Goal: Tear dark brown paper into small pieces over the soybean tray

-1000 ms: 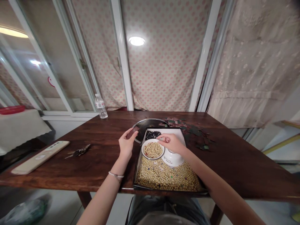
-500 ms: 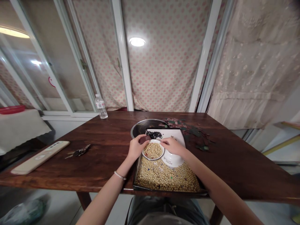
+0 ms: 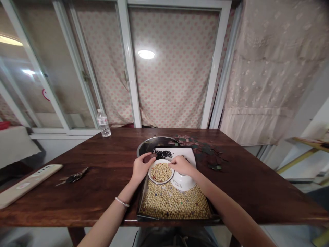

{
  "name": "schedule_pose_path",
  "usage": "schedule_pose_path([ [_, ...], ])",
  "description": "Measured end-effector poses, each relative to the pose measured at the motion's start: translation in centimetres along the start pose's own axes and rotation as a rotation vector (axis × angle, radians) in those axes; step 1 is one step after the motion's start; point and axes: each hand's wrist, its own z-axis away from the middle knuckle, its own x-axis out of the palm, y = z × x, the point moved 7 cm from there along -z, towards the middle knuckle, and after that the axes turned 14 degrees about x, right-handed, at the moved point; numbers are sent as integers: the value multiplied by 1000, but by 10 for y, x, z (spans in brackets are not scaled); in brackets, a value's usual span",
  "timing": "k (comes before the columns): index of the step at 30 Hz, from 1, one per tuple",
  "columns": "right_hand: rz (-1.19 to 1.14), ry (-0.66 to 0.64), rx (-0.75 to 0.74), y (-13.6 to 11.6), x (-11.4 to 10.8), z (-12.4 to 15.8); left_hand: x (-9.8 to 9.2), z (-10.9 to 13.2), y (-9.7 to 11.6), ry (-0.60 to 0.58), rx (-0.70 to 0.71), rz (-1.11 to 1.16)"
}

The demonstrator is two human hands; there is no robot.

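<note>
A white dish (image 3: 161,172) full of pale round beans, with a few reddish bits among them, rests in a black-edged tray (image 3: 177,218). My left hand (image 3: 141,168) is at the dish's left side, its thumb and fingers curled round a dark brown rounded object (image 3: 149,157). At the dish's right rim, my right hand (image 3: 182,165) has its fingertips drawn together over the beans; whatever they pinch is too small to make out. Below that hand an upturned white bowl (image 3: 183,182) sits in the tray. Loose beans (image 3: 176,203) with small coloured bits cover the tray's near part.
Black beans (image 3: 163,154) lie at the tray's far end. Behind it is a round metal pan (image 3: 145,144). Dark puzzle-like pieces (image 3: 209,151) spread to the right. Keys (image 3: 74,176), a phone-like pale slab (image 3: 28,183) and a water bottle (image 3: 104,124) are leftward.
The whole view has shifted, so the table's things appear lower and further left. Both hands keep nearly the same places at the dish, the left still round the brown object.
</note>
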Motion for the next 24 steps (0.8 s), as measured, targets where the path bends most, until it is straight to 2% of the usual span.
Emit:
schedule_pose_path([
  [9, 9, -7, -16, 3, 1, 0, 1, 2, -3, -23, 18, 2],
  [16, 8, -14, -22, 8, 4, 1, 2, 2, 6, -87, 52, 1],
  [24, -1, -12, -28, 9, 4, 2, 2, 2, 8, -79, 63, -31],
])
